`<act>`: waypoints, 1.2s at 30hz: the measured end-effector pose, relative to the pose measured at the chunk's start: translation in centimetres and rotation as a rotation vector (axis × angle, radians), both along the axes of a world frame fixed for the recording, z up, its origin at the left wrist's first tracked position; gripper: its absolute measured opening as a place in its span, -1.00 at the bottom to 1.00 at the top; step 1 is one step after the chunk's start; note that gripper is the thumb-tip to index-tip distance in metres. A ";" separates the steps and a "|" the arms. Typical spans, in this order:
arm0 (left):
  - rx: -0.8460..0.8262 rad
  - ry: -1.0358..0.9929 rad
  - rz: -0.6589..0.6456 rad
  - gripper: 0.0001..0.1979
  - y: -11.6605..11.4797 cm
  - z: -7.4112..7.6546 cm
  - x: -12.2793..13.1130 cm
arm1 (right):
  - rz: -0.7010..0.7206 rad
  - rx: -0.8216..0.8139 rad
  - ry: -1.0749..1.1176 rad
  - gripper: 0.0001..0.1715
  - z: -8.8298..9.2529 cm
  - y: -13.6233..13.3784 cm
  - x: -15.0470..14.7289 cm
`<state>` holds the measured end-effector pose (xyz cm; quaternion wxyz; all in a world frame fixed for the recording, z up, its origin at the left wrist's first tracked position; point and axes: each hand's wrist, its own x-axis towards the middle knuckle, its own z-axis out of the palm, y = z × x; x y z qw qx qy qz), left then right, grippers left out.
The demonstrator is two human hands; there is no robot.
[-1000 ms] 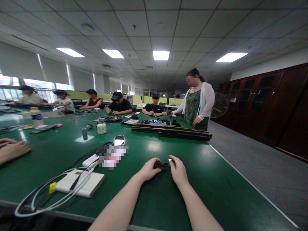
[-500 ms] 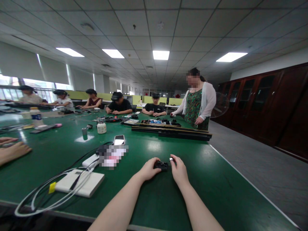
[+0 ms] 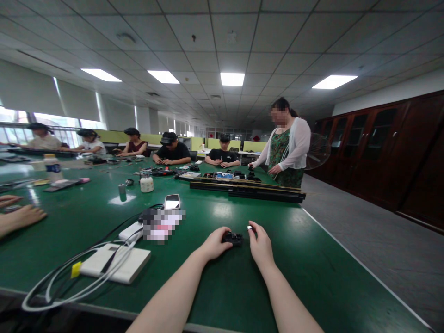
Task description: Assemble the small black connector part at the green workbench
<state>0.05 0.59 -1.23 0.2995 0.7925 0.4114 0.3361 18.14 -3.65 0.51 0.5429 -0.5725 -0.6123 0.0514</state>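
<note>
Near the middle of the green table, my left hand (image 3: pixel 218 243) grips a small black device (image 3: pixel 234 238) between thumb and fingers, at its left side. What parts sit inside the device is too small to tell. To the right of it, apart from the device, my right hand (image 3: pixel 259 243) pinches a small white piece (image 3: pixel 249 227) between thumb and forefinger. A white phone (image 3: pixel 172 201) and a white box (image 3: pixel 116 263) with looped cables lie to the left of my hands.
Long black bars (image 3: pixel 248 190) lie across the table ahead. A white jar (image 3: pixel 147 184) and a grey cylinder (image 3: pixel 121 189) stand at the left. Another person's hands (image 3: pixel 21 215) rest at the left edge; a person (image 3: pixel 287 143) stands beyond the bars.
My right hand has moved slightly right and away from the black device, with the white piece. My left hand is unchanged. The standing person's arms and body have shifted a little right.
</note>
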 end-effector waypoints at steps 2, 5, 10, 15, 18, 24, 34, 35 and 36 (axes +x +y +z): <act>0.000 0.003 0.003 -0.55 -0.1 0.1 0.0 | 0.002 0.002 0.003 -0.61 0.0 0.0 0.0; 0.003 0.007 0.000 -0.56 -0.1 0.2 0.1 | 0.005 0.000 0.009 -0.61 0.0 0.1 0.0; 0.013 0.006 -0.010 -0.57 -0.2 0.2 0.1 | 0.008 0.004 0.015 -0.61 0.1 0.0 0.0; 0.009 0.011 -0.007 -0.57 -0.2 0.4 0.0 | 0.008 0.002 0.004 -0.61 0.1 -0.1 -0.1; 0.000 0.012 -0.003 -0.57 -0.3 0.4 0.0 | 0.006 -0.005 -0.011 -0.62 0.1 -0.1 -0.1; -0.010 -0.014 -0.008 -0.58 -0.2 0.3 0.0 | 0.062 -0.100 -0.050 -0.65 0.0 -0.2 -0.4; -0.051 -0.081 -0.056 -0.58 0.0 -0.1 -0.1 | 0.240 -0.183 -0.068 -0.72 0.2 -0.8 -1.2; -0.054 -0.082 -0.053 -0.58 0.0 0.0 -0.1 | 0.249 -0.171 -0.066 -0.73 0.3 -0.7 -1.2; -0.056 -0.083 -0.049 -0.58 -0.1 0.0 0.0 | 0.258 -0.154 -0.069 -0.74 0.3 -0.7 -1.2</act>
